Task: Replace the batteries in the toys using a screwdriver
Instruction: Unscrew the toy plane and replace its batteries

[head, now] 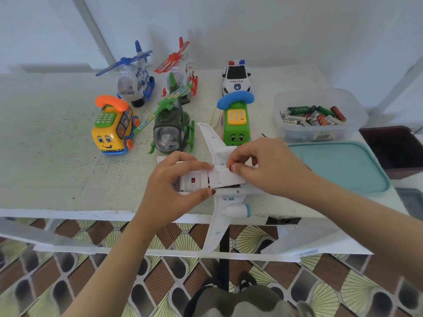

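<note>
A white toy airplane [220, 202] lies belly-up at the table's front edge, one wing reaching past the edge. My left hand [174, 188] grips its fuselage near a small red switch. My right hand [263, 165] pinches the white battery cover [225, 178] on the belly, which sits slightly raised. A clear tub of batteries [320, 115] stands at the right. A thin dark tip, perhaps the screwdriver [264, 135], pokes out behind my right hand.
Behind the plane stand a green helicopter [169, 131], a yellow phone bus [113, 126], a green phone bus [235, 120], a blue helicopter [135, 76], a red helicopter [180, 67] and a police car [237, 76]. A teal lid [343, 168] lies right. The table [57, 156] is white.
</note>
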Demonstrator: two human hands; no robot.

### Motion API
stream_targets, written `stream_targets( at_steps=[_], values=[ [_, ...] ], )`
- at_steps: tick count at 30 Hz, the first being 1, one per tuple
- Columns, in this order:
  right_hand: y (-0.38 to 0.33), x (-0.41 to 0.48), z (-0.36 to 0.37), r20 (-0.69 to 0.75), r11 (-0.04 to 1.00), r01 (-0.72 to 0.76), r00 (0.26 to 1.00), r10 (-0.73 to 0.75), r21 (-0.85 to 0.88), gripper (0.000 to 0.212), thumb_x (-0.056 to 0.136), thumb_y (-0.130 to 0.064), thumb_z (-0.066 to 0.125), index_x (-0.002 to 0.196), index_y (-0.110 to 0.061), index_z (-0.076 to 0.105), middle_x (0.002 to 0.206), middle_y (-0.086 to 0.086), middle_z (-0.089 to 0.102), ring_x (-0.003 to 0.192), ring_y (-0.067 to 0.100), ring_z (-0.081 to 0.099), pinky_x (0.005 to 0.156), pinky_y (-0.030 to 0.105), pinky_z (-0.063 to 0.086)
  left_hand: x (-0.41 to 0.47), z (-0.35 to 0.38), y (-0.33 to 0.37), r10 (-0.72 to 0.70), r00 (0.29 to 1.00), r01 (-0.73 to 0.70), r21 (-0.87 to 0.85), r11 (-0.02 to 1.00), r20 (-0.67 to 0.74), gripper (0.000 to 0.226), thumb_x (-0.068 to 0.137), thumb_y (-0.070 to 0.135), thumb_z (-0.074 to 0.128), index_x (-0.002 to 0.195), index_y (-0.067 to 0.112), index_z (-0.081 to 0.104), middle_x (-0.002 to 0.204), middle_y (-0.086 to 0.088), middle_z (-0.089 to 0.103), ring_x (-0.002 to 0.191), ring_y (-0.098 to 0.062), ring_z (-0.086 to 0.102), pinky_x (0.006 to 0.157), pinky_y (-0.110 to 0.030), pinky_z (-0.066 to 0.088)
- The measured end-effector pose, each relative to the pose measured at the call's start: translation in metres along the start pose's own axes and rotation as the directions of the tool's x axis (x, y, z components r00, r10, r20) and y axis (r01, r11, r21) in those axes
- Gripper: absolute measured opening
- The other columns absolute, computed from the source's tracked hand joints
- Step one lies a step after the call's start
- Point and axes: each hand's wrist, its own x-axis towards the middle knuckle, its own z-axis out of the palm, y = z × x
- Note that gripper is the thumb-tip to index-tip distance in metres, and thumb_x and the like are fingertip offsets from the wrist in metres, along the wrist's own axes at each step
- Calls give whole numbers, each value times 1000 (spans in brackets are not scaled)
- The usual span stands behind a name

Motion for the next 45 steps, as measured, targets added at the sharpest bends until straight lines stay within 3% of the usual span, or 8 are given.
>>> stream_targets(
  at_steps=[4, 8, 18, 23, 31, 36, 40, 45],
  values=[
    [-1, -7, 3, -17, 964, 151, 987, -159, -218, 42, 74, -58, 55, 96, -26, 70, 83, -13, 63, 80, 10, 46, 75, 30, 28, 1, 1, 2, -26, 1000, 26, -2, 1000, -2, 34, 69, 46, 77, 102, 36, 74, 101, 14, 56, 92, -17, 59, 58, -43, 50],
    [3, -7, 10, -20, 889, 258, 958, -286, -379, 42, 67, -54, 58, 90, -21, 71, 80, -3, 66, 78, 23, 56, 67, 31, 14, 2, 0, 3, -36, 999, 36, -1, 999, 1, 34, 69, 45, 76, 101, 34, 74, 101, 14, 56, 93, -14, 58, 60, -26, 49],
    [10, -5, 12, -69, 913, 271, 950, -305, -306, 37, 70, -51, 60, 87, -22, 73, 76, -4, 68, 76, 21, 58, 73, 31, 23, 3, -3, 2, -37, 999, 37, 7, 999, 18, 45, 65, 46, 78, 106, 28, 72, 104, 6, 59, 95, -6, 57, 68, -11, 47],
    [14, -6, 19, -151, 924, 258, 939, -308, -281, 37, 69, -50, 65, 89, -19, 74, 79, -4, 68, 79, 20, 58, 78, 27, 21, 4, -3, 1, -31, 999, 31, 30, 999, 7, 47, 64, 48, 78, 107, 29, 71, 103, 9, 59, 93, -1, 56, 68, -10, 47],
    [11, 0, 19, -197, 935, 247, 933, -301, -255, 34, 62, -45, 67, 79, -17, 74, 69, -3, 61, 71, 21, 54, 75, 34, 31, 8, -2, 2, -48, 999, 48, 33, 998, 7, 42, 63, 50, 77, 101, 33, 71, 98, 5, 60, 88, -6, 57, 66, -15, 47],
    [13, 7, 15, -150, 919, 290, 930, -337, -269, 35, 62, -46, 67, 79, -16, 74, 66, -2, 59, 68, 22, 53, 77, 34, 28, 9, -2, 2, -67, 998, 67, 21, 998, 6, 41, 62, 50, 78, 99, 34, 71, 97, 7, 60, 88, -10, 58, 68, -22, 51],
    [16, 8, 5, -39, 926, 310, 945, -325, -214, 34, 76, -45, 74, 99, -20, 74, 81, -7, 56, 81, 12, 42, 81, 26, 16, 9, -3, 2, -71, 997, 71, 27, 997, 13, 44, 62, 49, 78, 101, 31, 72, 97, 6, 60, 88, -10, 58, 68, -19, 49],
    [18, 7, 8, -68, 934, 307, 944, -324, -185, 42, 73, -54, 66, 98, -21, 74, 80, -7, 59, 80, 12, 45, 83, 28, 19, 9, -3, 2, -67, 998, 67, 40, 997, 14, 45, 62, 50, 78, 102, 30, 72, 97, 4, 61, 89, -10, 58, 69, -16, 47]
  ],
)
